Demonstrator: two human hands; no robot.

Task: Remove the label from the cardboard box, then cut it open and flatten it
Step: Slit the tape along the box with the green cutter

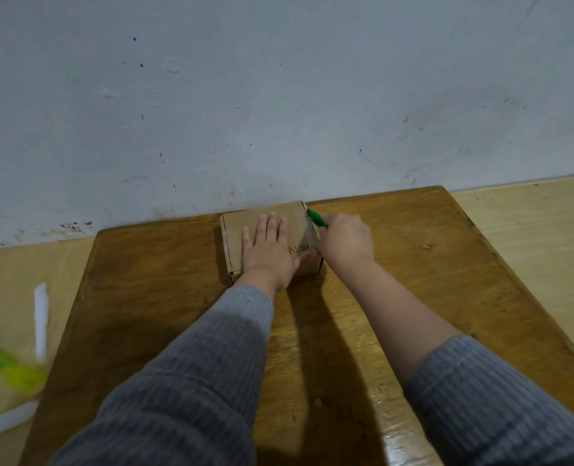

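The cardboard box (265, 230) sits at the table's (413, 297) far edge. The left hand (268, 252) presses flat, fingers spread; the right hand's (346, 242) grip closes on a green cutter (317, 219) (blade at the right edge). A slip could nick the left fingers.

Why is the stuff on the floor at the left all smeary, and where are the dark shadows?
Head view: the yellow-green thing and white strips at the left edge are motion-blurred; dark arm shadows fall on the brown wooden table beneath both arms; glare shines near the bottom.
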